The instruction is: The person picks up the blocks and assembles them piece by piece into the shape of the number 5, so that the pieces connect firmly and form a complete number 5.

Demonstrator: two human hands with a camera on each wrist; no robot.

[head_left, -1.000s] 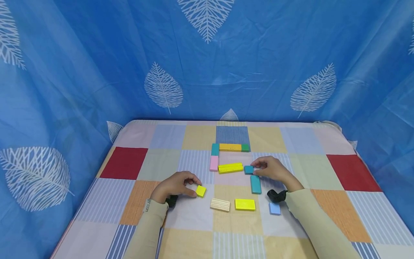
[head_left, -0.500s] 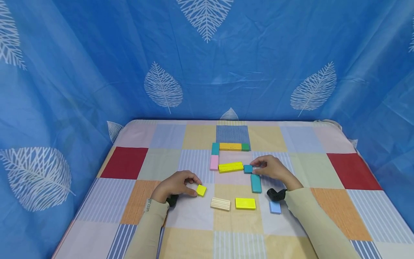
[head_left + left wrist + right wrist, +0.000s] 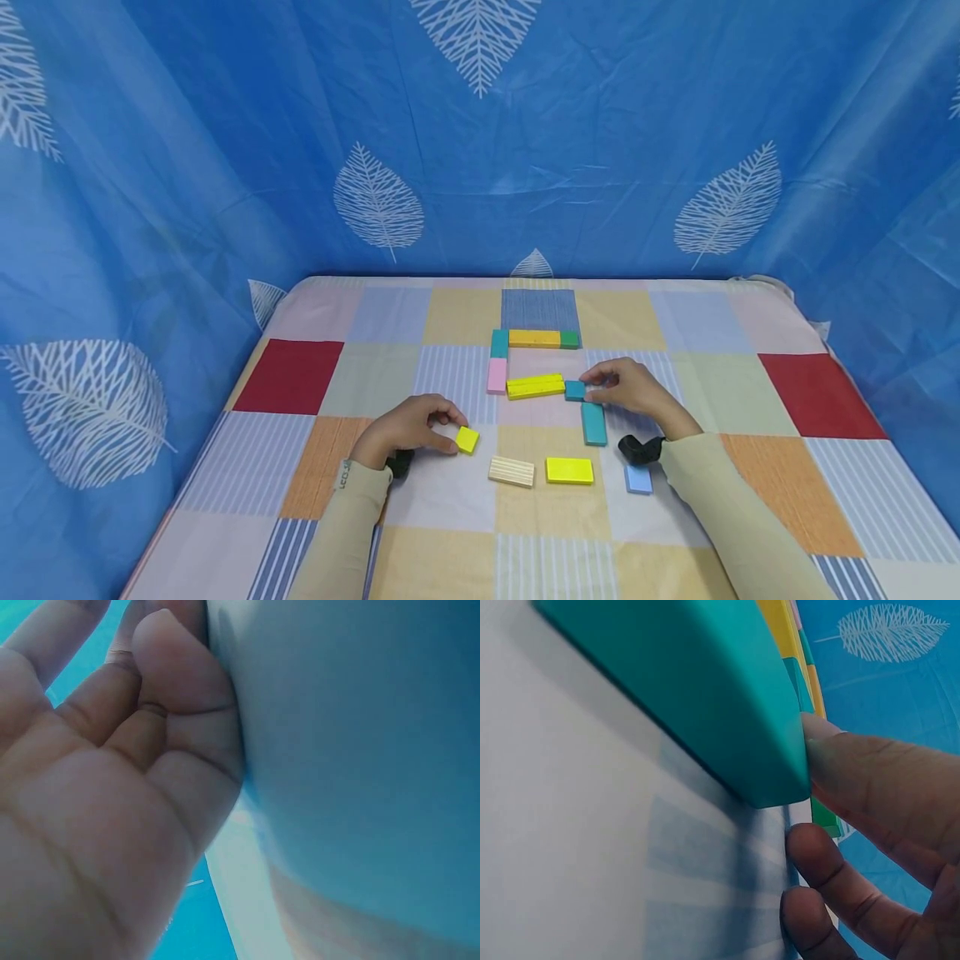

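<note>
In the head view my right hand (image 3: 630, 387) pinches a small teal block (image 3: 575, 391) between thumb and fingers, up against the right end of a long yellow grooved block (image 3: 536, 387). Just below it lies a longer teal block (image 3: 594, 424), which also fills the upper part of the right wrist view. My left hand (image 3: 411, 431) pinches a yellow square block (image 3: 467, 440) at its near corner and upper edge, on the left side of the group. The left wrist view shows the curved fingers (image 3: 187, 690), with the yellow square hidden.
An orange block (image 3: 534, 338) with a green end block (image 3: 569, 339) forms a top row. A teal block (image 3: 499, 343) and a pink block (image 3: 497, 377) run down its left. Nearer lie a striped wooden block (image 3: 512, 472), a yellow block (image 3: 569, 471) and a light blue block (image 3: 638, 480).
The small teal block has shifted slightly left with my right hand, closing the narrow gap to the long yellow block. My left hand stays where it was on the yellow square.
</note>
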